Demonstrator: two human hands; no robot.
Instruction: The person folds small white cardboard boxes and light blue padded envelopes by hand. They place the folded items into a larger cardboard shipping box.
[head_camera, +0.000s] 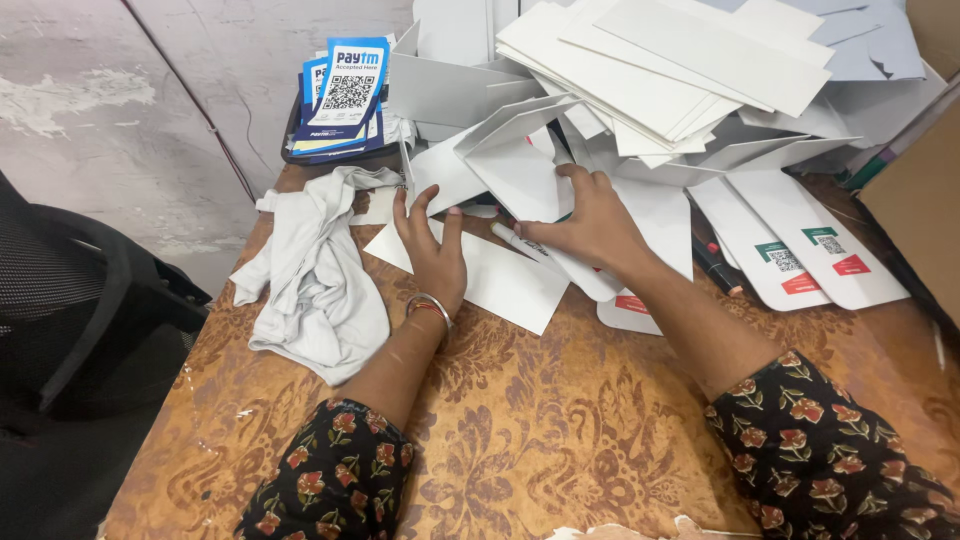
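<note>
Left hand (432, 250) flat, fingers spread, pressing a white card sheet (500, 280) onto the patterned table (520, 430). Right hand (590, 222) just beside, palm down, fingers bent over a folded white card piece (520, 165) at the foot of the white card pile (660, 70). White marker (520, 243) under the right hand, touching the sheet. Grey cloth (315, 270) left of the sheet. Blue-and-white printed cards (345, 95) beyond the cloth. Rounded printed cards (800, 250) right of the sheet.
</note>
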